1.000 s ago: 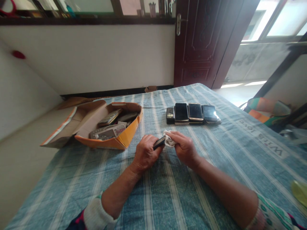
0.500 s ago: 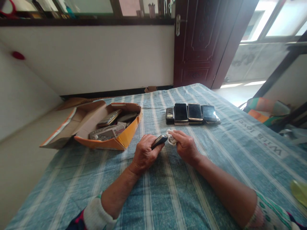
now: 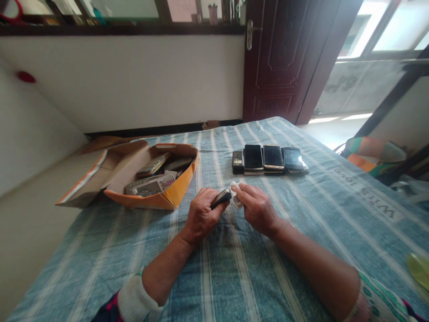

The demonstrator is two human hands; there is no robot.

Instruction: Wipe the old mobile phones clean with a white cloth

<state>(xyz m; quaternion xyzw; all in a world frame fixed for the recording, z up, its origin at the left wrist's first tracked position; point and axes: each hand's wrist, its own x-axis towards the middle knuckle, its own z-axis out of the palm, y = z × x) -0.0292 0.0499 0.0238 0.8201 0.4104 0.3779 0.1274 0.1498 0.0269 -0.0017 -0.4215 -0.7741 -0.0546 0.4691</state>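
My left hand is wrapped round a dark mobile phone, held tilted above the blue striped cloth. Its far end points right, toward my right hand. A white cloth is pinched in the fingers of that right hand and meets the end of the phone. Beyond my hands lies a row of phones: a small keypad phone, a black-screened phone, a gold-edged phone and a phone with a glossy, reflecting screen. Other phones appear to lie beneath some of them.
An open orange cardboard box stands at the left with several phones and a grey patterned box inside. Its lid leans out to the left. The blue striped cloth covers the bed or table. Behind is a dark red door.
My right hand has shifted slightly left, bringing the white cloth against the end of the phone. The left hand, the box and the row of phones are practically unchanged.
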